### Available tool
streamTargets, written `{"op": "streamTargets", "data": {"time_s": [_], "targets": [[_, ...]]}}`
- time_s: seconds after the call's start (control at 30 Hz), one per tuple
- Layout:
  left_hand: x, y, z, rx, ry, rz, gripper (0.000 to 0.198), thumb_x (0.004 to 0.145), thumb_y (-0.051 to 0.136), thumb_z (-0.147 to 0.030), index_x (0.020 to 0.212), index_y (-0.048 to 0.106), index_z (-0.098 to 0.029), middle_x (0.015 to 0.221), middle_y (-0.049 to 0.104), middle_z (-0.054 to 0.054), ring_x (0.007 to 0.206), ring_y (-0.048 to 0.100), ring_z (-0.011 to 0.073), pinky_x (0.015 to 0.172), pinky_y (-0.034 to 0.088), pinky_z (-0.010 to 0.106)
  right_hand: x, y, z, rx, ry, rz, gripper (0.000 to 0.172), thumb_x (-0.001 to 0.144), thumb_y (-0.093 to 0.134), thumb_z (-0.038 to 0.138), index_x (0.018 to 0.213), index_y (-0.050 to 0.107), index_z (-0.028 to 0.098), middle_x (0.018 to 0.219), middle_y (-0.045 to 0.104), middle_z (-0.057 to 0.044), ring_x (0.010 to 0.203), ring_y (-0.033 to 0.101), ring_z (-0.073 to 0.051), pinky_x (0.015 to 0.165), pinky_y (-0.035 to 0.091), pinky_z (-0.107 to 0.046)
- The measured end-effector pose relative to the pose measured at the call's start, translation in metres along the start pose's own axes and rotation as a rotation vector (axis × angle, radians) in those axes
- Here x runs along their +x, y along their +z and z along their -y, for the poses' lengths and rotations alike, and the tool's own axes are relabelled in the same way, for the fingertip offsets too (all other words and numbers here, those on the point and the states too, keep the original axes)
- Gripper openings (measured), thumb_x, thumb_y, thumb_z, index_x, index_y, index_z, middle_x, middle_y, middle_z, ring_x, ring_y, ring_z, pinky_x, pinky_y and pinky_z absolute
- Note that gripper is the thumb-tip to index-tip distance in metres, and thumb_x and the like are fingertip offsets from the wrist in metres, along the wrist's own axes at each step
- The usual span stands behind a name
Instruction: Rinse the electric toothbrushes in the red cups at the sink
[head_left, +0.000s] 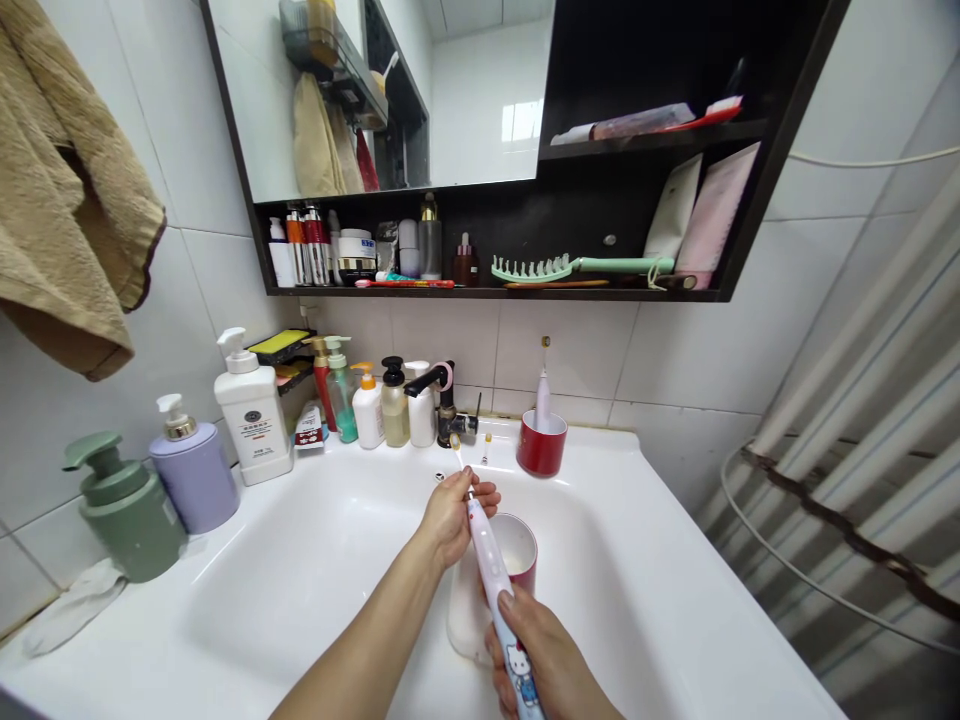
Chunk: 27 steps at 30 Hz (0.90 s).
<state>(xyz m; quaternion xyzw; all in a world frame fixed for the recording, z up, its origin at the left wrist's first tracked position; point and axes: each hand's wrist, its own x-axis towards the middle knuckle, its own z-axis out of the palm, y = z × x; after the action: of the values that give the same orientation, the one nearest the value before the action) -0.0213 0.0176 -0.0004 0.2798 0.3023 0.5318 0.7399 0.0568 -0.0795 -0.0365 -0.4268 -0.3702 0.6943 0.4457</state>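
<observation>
Over the basin, my right hand (536,645) is wrapped round the pale handle of an electric toothbrush (487,555) with a cartoon cat printed near its base. My left hand (454,510) pinches the toothbrush head (457,452) by its lower neck, at the top of the handle. The bristles point up towards the tap (445,400). Just beyond my fingers, a second brush head (487,448) rests on the sink's back ledge. Below the toothbrush, a red cup (525,560) with a white inside stands in the basin, partly hidden by the handle and my right hand.
On the back ledge, another red cup (541,447) holds an upright toothbrush (543,395). Several pump bottles (255,425) line the left and back rim. A white tray (466,625) lies in the basin (315,570). Above hangs a dark mirror cabinet (480,293) with a green hairbrush (577,266).
</observation>
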Motion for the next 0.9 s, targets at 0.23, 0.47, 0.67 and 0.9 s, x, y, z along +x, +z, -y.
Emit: {"op": "streamTargets", "data": {"time_s": [0.23, 0.47, 0.67, 0.9], "targets": [[-0.0013, 0.0007, 0.0021, 0.004, -0.008, 0.048, 0.018, 0.067, 0.043, -0.029, 0.058, 0.038, -0.014, 0.049, 0.049, 0.0, 0.045, 0.049, 0.0083, 0.047, 0.037, 0.021, -0.0023, 0.0038, 0.0018, 0.006, -0.003, -0.021, 0.035, 0.061, 0.04, 0.05, 0.073, 0.033, 0.018, 0.045, 0.043, 0.008, 0.023, 0.035, -0.002, 0.024, 0.023, -0.014], [-0.0062, 0.0052, 0.0043, 0.054, -0.011, 0.06, 0.015, 0.068, 0.041, -0.025, 0.058, 0.038, -0.015, 0.047, 0.049, 0.0, 0.044, 0.05, 0.0093, 0.048, 0.036, 0.022, -0.001, 0.0027, 0.0005, 0.002, -0.02, -0.03, 0.033, 0.064, 0.037, 0.049, 0.075, 0.033, 0.018, 0.041, 0.041, 0.009, 0.022, 0.033, -0.003, 0.023, 0.023, -0.015], [-0.0081, 0.0075, 0.0068, 0.102, -0.001, 0.053, 0.016, 0.067, 0.041, -0.027, 0.058, 0.037, -0.015, 0.048, 0.051, 0.0, 0.043, 0.05, 0.0099, 0.049, 0.037, 0.023, -0.0016, 0.0023, 0.0002, -0.136, -0.104, -0.094, 0.031, 0.064, 0.037, 0.049, 0.065, 0.031, 0.018, 0.041, 0.038, 0.009, 0.022, 0.03, -0.001, 0.022, 0.021, -0.014], [-0.0089, 0.0084, 0.0055, 0.057, 0.012, 0.104, 0.017, 0.064, 0.044, -0.028, 0.058, 0.037, -0.015, 0.048, 0.05, -0.001, 0.044, 0.05, 0.0096, 0.051, 0.037, 0.023, -0.0019, 0.0036, 0.002, -0.058, -0.045, -0.055, 0.033, 0.064, 0.035, 0.051, 0.072, 0.032, 0.019, 0.041, 0.038, 0.009, 0.023, 0.03, -0.002, 0.024, 0.022, -0.014]]}}
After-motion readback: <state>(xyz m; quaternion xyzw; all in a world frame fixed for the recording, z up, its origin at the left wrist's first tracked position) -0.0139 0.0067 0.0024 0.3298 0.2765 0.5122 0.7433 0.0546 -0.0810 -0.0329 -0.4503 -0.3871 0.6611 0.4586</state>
